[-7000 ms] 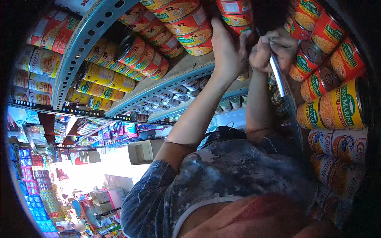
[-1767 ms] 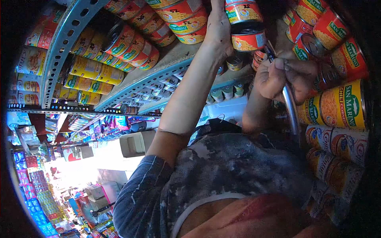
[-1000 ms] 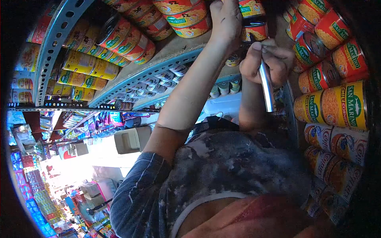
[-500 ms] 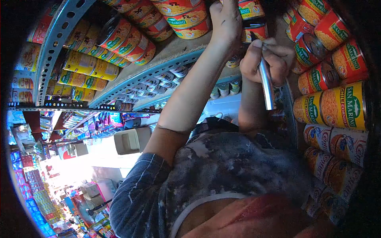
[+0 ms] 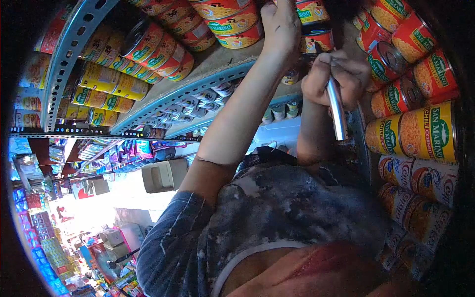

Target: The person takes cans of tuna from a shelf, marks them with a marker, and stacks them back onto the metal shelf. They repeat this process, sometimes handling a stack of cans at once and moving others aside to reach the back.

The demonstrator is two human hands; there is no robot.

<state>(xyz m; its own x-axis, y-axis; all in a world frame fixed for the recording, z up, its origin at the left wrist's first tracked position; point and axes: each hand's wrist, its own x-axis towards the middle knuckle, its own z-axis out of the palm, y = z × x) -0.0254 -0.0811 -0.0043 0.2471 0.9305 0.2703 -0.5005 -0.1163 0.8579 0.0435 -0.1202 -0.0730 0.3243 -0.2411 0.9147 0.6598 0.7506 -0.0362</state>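
Observation:
My right hand grips a silver marker, its shiny barrel slanting down out of my fist. The marker's upper end points toward a red San Marino can just above my knuckles. My left hand is raised at the top edge, right beside a yellow-and-red San Marino can; its fingers run out of view. To its left stands a stack of San Marino tuna cans, with handwritten numbers on some.
At the right are stacked red cans, chili corned tuna cans and Century cans. A perforated metal shelf edge runs under my left forearm. Yellow cans lie further left. An open cardboard box is below.
My right hand has shifted slightly down and right with the marker, whose dark tip no longer shows clearly. My left hand has barely moved.

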